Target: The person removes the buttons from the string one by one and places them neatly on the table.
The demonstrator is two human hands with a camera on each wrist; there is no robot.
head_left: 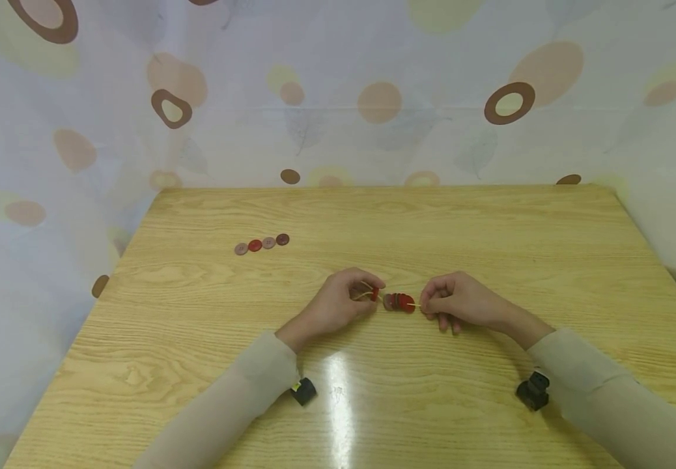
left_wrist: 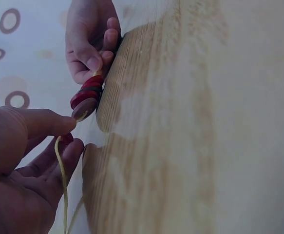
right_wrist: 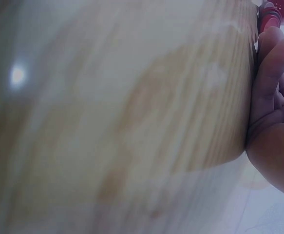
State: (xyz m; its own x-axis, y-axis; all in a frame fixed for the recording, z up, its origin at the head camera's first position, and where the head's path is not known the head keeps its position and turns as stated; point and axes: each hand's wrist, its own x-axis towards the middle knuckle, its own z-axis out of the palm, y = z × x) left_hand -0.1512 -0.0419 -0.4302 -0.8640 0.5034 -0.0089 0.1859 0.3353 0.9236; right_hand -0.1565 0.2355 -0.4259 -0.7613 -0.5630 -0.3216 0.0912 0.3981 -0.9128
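Between finger and thumb, my left hand (head_left: 338,301) pinches a red button (head_left: 376,294) through which a yellow string runs. Beside it, a stack of buttons (head_left: 408,303), red, dark and brownish pink, is threaded close together on the same string. My right hand (head_left: 468,301) pinches the yellow string (head_left: 415,305) just past the stack's right end. In the left wrist view the loose string (left_wrist: 62,170) hangs down by the left fingers, and a brownish button (left_wrist: 85,109) faces the left fingertips. The right wrist view shows the right fingers (right_wrist: 273,63) low over the table, with the buttons beyond.
Farther back on the left of the wooden table (head_left: 490,228) lies a row of several buttons: dull pink, red (head_left: 255,245), dull pink and dark brownish red (head_left: 282,240). A patterned curtain (head_left: 338,143) hangs behind the table and down its sides.
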